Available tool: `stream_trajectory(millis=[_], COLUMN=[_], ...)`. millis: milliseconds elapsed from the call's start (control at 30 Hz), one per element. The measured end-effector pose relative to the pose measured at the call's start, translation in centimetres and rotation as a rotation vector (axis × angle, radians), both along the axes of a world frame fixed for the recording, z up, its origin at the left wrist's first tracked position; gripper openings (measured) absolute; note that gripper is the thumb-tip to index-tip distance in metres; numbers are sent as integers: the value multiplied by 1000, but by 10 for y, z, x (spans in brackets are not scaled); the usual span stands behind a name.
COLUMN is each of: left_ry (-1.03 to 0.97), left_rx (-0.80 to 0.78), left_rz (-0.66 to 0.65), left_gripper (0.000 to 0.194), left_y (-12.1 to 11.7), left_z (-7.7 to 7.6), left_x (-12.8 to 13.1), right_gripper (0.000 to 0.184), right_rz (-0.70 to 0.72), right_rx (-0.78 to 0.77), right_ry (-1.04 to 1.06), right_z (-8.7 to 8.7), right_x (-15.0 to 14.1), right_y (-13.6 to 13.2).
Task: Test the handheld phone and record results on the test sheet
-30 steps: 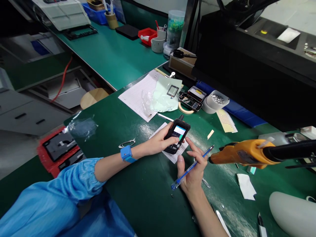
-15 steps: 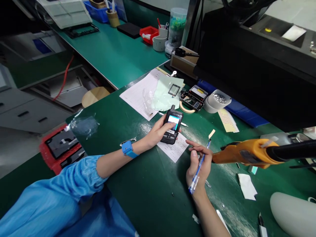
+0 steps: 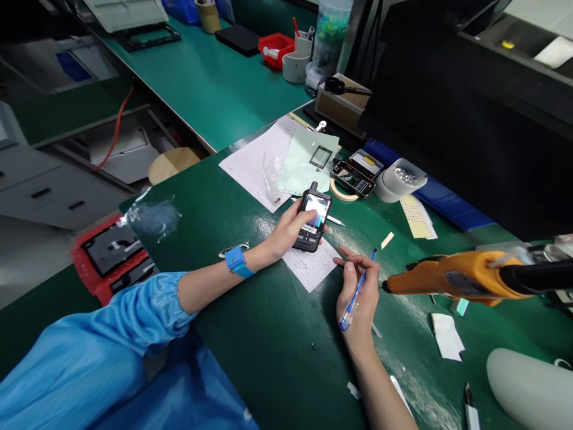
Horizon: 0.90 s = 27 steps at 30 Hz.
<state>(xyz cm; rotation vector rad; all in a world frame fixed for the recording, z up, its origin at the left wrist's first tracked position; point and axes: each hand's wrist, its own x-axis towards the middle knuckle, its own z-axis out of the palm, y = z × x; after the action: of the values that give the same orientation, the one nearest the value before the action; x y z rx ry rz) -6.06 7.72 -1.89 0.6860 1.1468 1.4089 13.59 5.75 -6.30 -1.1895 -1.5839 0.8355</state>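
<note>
My left hand (image 3: 289, 232) is wrapped round a black handheld phone (image 3: 308, 236) with a stubby antenna and a lit screen, the thumb resting on that screen. Beneath the phone lies a slip of paper (image 3: 311, 272) with handwriting on it. A blue pen (image 3: 358, 292) is held in my right hand (image 3: 360, 292), tucked between thumb and fingers, its far end pointing up and away. The right fingertips are at the slip's right edge; whether they touch it I cannot tell. A white pen (image 3: 335, 220) lies behind the phone, partly hidden.
An orange tool (image 3: 456, 276) juts in from the right, close to my right hand. Behind the phone are a tape roll (image 3: 342, 192), an opened device housing (image 3: 353, 178) and a white cup of small parts (image 3: 400, 179). A craft knife (image 3: 471, 409) lies at lower right.
The camera view has shifted slightly. The left thumb has moved up a little on the phone's screen, and the screen's picture looks different. Both hands keep their holds.
</note>
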Motion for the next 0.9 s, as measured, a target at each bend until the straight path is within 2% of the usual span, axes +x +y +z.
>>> stream_trajectory(millis=[200,400,567,700,767,900], left_ry=[7,20,43,-28,-58,-77], left_rx=[-34,-51,-96,-77,-44,-30], left_rz=[37,3,-80,-73,-22,111], left_gripper=[66,69,65,65,65,61], left_y=[3,3,3,5,6,10], left_z=[-3,-4,-4,-4,-3,2], left_x=[0,-3,-4,-6,-9,-18], right_gripper=[25,51,42,26,20,19], right_rz=[25,19,-6,23,89,253], right_rx=[9,45,0,61,182,458], right_ry=[83,191,203,21,-155,-459], right_z=[7,13,12,10,9,9], right_x=[-1,0,1,6,7,2], right_y=[-3,-5,-3,-3,-4,-6])
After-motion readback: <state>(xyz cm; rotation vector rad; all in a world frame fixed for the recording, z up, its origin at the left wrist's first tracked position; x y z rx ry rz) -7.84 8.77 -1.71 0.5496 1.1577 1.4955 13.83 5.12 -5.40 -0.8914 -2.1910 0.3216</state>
